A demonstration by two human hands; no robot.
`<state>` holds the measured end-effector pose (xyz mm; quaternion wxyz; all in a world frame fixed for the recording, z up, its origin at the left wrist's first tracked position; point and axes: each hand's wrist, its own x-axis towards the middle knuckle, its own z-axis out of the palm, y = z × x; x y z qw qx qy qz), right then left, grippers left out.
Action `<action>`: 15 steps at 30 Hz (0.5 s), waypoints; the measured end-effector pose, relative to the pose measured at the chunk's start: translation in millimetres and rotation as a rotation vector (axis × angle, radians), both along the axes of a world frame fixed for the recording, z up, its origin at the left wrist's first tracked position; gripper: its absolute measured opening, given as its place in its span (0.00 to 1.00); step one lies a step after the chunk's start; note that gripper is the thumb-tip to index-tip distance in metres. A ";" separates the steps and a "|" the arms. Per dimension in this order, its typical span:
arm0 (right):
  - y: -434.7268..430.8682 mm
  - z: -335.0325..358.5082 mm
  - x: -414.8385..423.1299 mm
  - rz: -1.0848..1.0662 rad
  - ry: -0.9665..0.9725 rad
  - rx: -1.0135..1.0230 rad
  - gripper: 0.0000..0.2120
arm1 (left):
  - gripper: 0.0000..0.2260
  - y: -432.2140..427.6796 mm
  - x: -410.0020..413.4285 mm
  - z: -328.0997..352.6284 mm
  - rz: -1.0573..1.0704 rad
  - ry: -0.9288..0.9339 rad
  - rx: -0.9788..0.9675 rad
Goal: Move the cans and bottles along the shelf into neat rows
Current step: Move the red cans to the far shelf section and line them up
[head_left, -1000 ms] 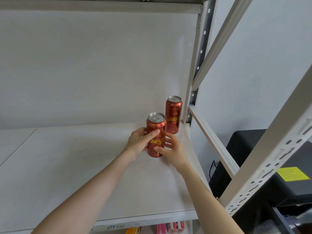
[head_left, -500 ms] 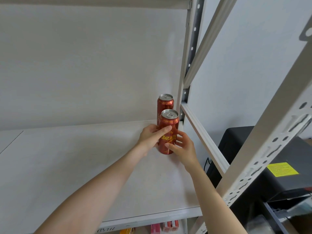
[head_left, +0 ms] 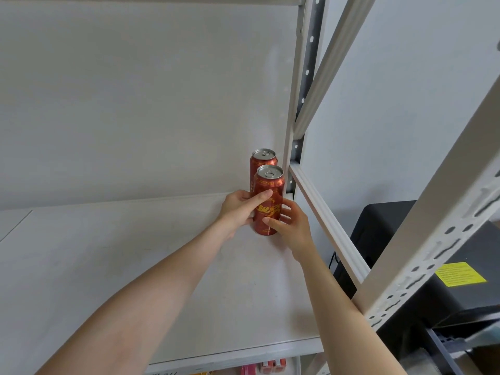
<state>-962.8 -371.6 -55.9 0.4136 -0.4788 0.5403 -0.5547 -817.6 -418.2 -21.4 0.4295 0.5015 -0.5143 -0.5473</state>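
Two tall red cans with gold lettering stand upright at the far right end of the white shelf [head_left: 113, 266]. The front can [head_left: 270, 190] stands directly before the rear can [head_left: 258, 165], which is partly hidden behind it and sits close to the back wall. My left hand [head_left: 238, 209] wraps the front can's left side with the thumb across its face. My right hand [head_left: 290, 226] holds its lower right side, fingers spread around it.
A grey perforated upright post [head_left: 299, 104] and a side rail [head_left: 330, 226] close the shelf's right end. A black box with a yellow label [head_left: 460, 277] sits beyond the frame. Red packages [head_left: 263, 368] show on the level below.
Both hands have slid the front can right and back along the shelf, from beside the rear can to directly before it. The view has also shifted right.
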 end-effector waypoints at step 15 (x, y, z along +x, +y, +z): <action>-9.1 -2.9 0.5 -0.037 0.044 0.017 0.29 | 0.31 -8.8 0.7 1.0 -0.044 -0.044 0.004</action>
